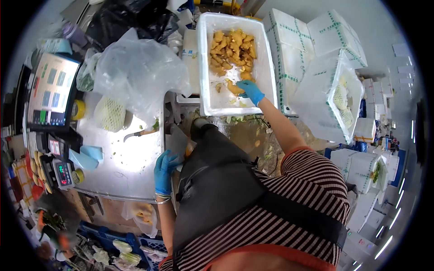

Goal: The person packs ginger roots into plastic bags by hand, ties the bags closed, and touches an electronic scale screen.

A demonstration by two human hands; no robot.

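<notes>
A white foam box (205, 67) holds a heap of ginger (235, 47), with a few loose pieces nearer its front end. Inside it, my right hand (250, 91), in a blue glove, has its fingers closed on a piece of ginger (234, 88). My left hand (164, 172), also gloved in blue, is beside the metal table's edge, its fingers curled on a thin plastic bag (177, 143). Something yellow-orange shows in that bag. The fingertips there are partly hidden.
On the metal table (99, 176) lie a knife (140, 133), a large clear plastic bag (140, 67) and a net-wrapped item (110, 114). A touchscreen (52, 92) and a scale display (63, 173) stand left. Foam boxes (289, 49) are stacked right; blue crates (106, 237) sit lower left.
</notes>
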